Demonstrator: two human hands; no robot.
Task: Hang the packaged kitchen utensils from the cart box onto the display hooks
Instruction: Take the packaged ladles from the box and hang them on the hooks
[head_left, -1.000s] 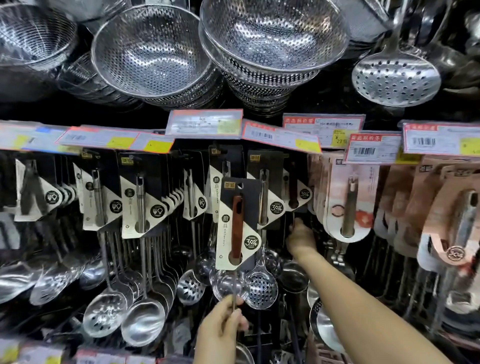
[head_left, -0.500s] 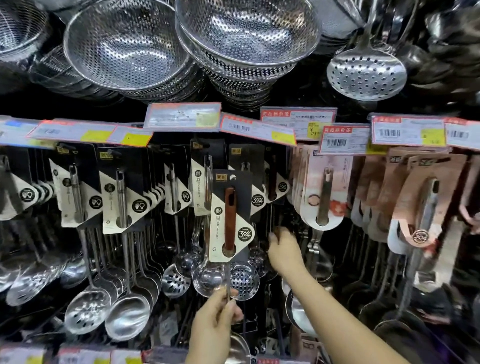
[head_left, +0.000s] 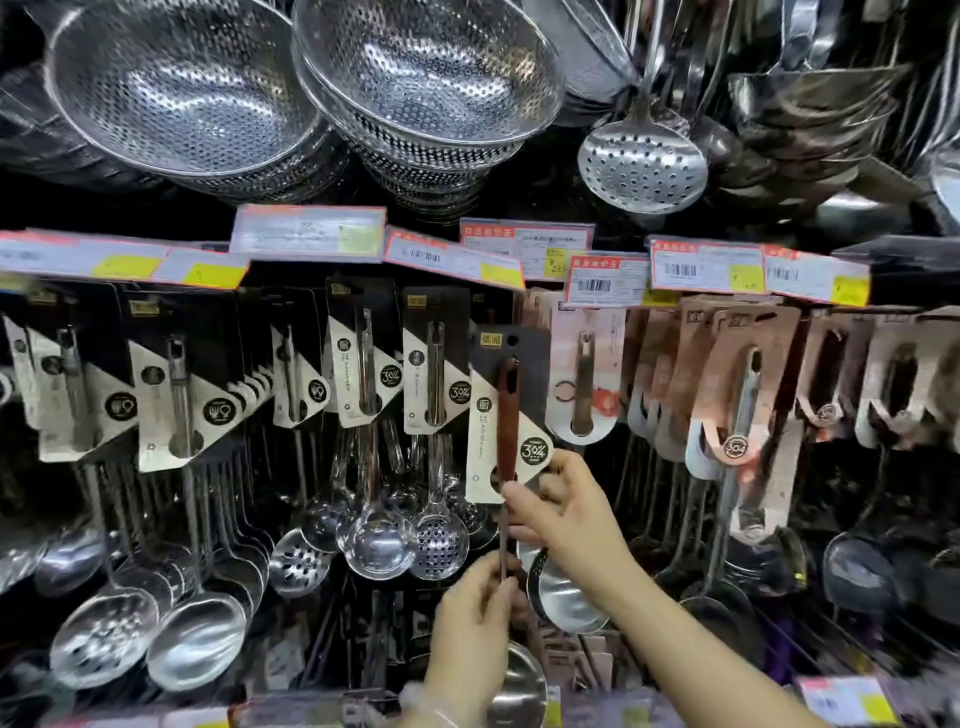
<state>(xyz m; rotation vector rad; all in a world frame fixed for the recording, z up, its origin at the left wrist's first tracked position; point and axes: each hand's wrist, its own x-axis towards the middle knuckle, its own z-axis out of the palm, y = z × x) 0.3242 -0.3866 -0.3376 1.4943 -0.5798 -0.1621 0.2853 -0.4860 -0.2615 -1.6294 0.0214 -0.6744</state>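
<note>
The right hand (head_left: 566, 512) has come back from the rack at one o'clock to pinch the packaged ladle (head_left: 506, 415); the left hand (head_left: 475, 623) still grips its shaft.

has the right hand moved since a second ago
Yes. The right hand left the hanging ladles and came forward to the held ladle's card.

A reddish-brown handle (head_left: 507, 415) was set on a black-and-cream card (head_left: 506, 410); yellow-patched price tags (head_left: 613, 280) and silver perforated colanders (head_left: 426, 78) were seen above.
</note>
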